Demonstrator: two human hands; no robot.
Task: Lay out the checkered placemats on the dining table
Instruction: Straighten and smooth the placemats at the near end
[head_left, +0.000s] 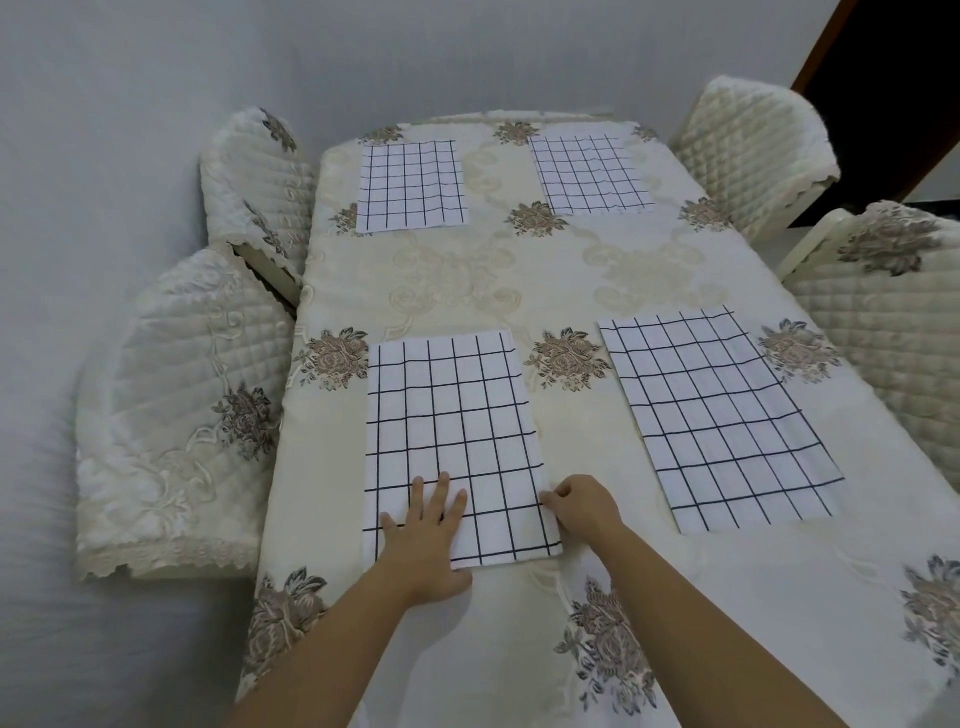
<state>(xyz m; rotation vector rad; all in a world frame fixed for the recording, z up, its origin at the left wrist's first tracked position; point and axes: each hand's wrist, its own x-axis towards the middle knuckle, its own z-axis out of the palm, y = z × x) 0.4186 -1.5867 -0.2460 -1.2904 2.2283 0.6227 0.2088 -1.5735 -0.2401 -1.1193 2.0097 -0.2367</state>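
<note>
head: placemat (452, 415) under flat left hand (426, 540), edge in right hand (584, 512)

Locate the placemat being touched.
Head view: it is the near-left placemat, beside the near-right placemat; left hand flat on it, right hand pinching its edge.
</note>
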